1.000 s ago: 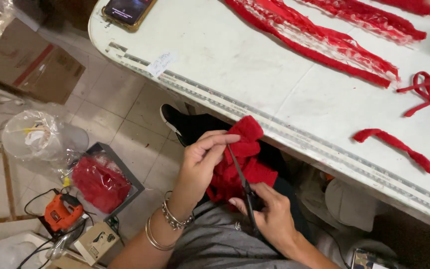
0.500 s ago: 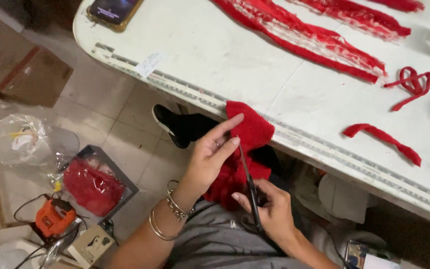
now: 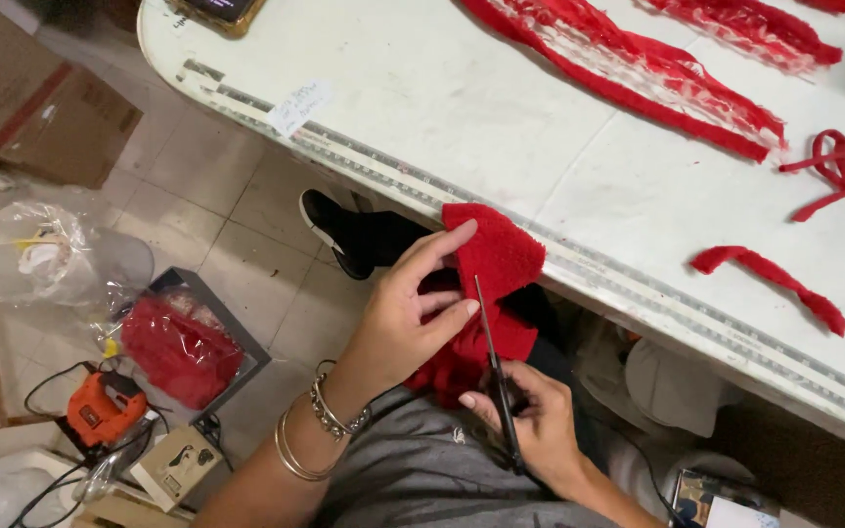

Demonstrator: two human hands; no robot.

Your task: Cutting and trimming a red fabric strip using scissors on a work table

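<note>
Gripping scissors (image 3: 494,376) — right hand (image 3: 530,435) hides handles — left hand (image 3: 405,323) pinches red fabric (image 3: 496,264).

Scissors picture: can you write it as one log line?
left hand holds fuzzy red fabric piece | right hand holds black scissors | blades at fabric

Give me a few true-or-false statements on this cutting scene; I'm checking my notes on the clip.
1. The right hand holds scissors. True.
2. The left hand grips a blue cloth. False: it holds a red fabric piece.
3. Red strips lie on the white table. True.
4. The left wrist is bare. False: it wears bracelets.
5. An orange power tool sits on the table. False: it is on the floor.
</note>
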